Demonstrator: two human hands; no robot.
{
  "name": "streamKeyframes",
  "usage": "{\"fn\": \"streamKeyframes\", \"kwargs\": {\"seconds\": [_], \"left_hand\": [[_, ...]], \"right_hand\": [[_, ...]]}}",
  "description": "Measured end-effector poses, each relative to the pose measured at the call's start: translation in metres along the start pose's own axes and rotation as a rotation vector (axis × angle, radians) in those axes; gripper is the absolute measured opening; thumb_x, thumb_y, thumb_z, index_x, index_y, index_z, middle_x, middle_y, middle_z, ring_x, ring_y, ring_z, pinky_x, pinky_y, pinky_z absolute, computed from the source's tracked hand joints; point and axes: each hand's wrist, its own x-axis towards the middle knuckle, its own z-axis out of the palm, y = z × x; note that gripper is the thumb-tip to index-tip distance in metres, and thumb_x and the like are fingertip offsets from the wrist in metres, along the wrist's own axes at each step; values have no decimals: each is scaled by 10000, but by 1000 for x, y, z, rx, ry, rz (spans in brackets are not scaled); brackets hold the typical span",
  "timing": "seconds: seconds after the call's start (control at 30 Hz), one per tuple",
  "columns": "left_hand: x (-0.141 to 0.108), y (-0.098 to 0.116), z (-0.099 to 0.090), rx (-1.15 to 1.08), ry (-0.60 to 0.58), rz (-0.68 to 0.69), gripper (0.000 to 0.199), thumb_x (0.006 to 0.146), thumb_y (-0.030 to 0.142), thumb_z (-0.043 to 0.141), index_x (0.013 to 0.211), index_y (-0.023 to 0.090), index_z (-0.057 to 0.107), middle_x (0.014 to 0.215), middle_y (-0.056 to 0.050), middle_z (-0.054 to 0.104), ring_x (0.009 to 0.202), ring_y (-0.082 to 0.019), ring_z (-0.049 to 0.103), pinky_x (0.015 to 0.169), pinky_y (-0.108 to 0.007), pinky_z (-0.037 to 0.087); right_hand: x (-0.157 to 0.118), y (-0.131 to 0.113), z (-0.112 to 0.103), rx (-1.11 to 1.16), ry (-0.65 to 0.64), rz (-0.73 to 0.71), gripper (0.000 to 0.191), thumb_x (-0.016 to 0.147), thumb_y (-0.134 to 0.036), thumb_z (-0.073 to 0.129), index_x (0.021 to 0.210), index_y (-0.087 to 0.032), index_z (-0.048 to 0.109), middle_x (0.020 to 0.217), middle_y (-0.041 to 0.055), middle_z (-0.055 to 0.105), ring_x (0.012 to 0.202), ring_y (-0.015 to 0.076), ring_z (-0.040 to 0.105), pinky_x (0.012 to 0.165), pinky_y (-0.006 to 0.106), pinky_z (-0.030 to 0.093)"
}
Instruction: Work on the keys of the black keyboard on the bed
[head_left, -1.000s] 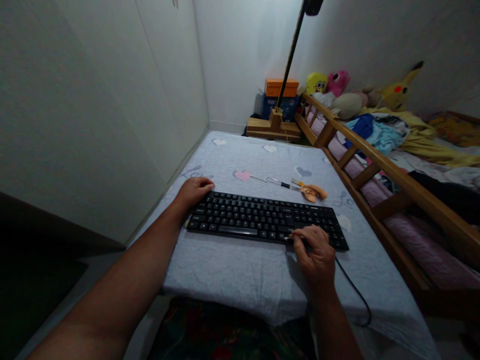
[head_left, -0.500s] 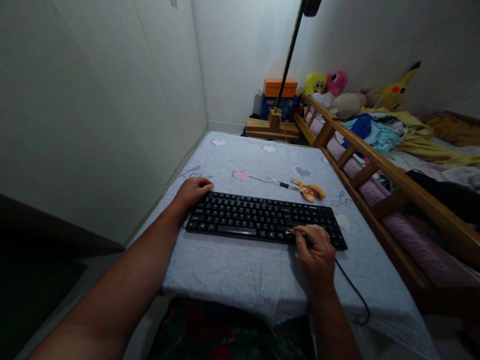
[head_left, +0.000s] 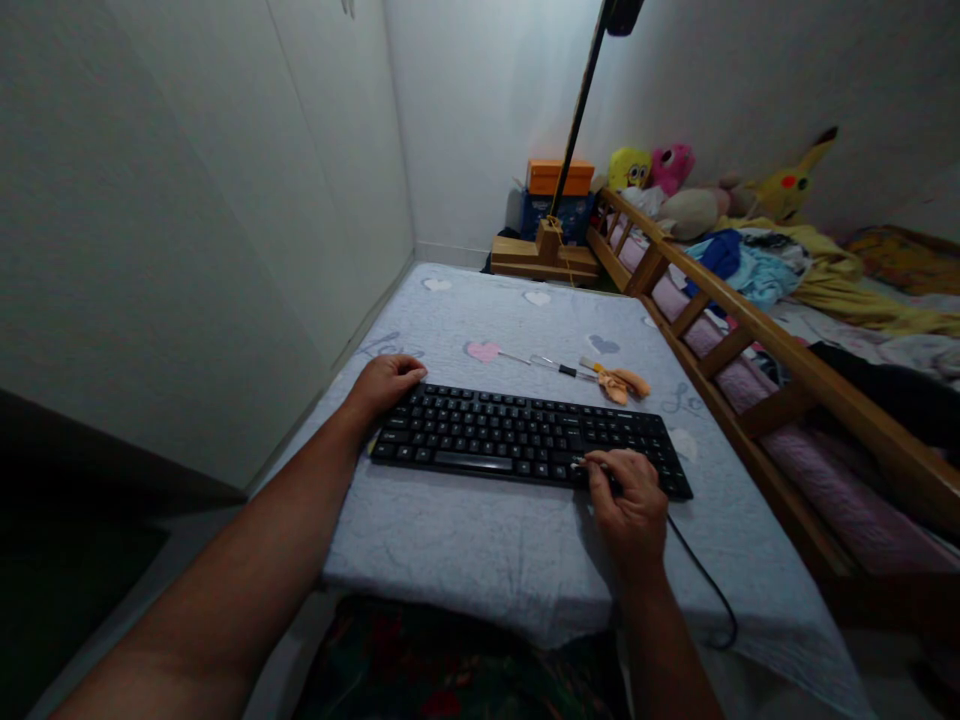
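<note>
A black keyboard (head_left: 480,435) lies on the cloth-covered table (head_left: 480,530). My left hand (head_left: 388,383) rests at its upper left corner, fingers curled together against the edge. Over the keys on the right side, my right hand (head_left: 628,490) pinches a small white-tipped item (head_left: 577,463), perhaps a cotton swab; most of it is hidden by the fingers. Behind the keyboard lie a thin metal tool (head_left: 568,370) with a black middle, a thin stick (head_left: 514,357) and an orange-tan item (head_left: 622,384).
A black cable (head_left: 705,575) runs from beneath my right hand over the table's front right. A wooden bed rail (head_left: 727,310) borders the right side, with clothes and plush toys beyond it. White cabinet doors (head_left: 225,200) stand left. A pole on a wooden base (head_left: 546,255) rises behind the table.
</note>
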Motion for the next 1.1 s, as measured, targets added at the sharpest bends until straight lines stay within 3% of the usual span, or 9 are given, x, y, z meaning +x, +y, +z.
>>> {"fn": "streamKeyframes", "kwargs": {"seconds": [0.3,0.73,1.1], "left_hand": [[-2,2,-1,6,-6,-1,330,683,463,629,783,173,751,745,-40,731,742,-224,642,705,-317,468],[0,-3,-1,8,-3,2,337,677,469,627,776,169,744,739,-37,724,737,-218,637,685,-307,455],[0,-3,-1,20,-5,0,335,689,475,629,787,176,745,750,-44,737,745,-226,645,694,-317,457]], "right_hand": [[1,-3,-1,42,-63,-2,118,913,-231,591,884,-207,703,811,31,663,809,194,590,804,372,445],[-3,6,-2,-86,85,59,124,887,-239,593,846,-205,704,809,35,686,818,214,607,816,376,434],[-1,-2,-1,-18,1,-21,105,902,-220,591,886,-216,695,819,27,673,804,195,594,820,375,430]]}}
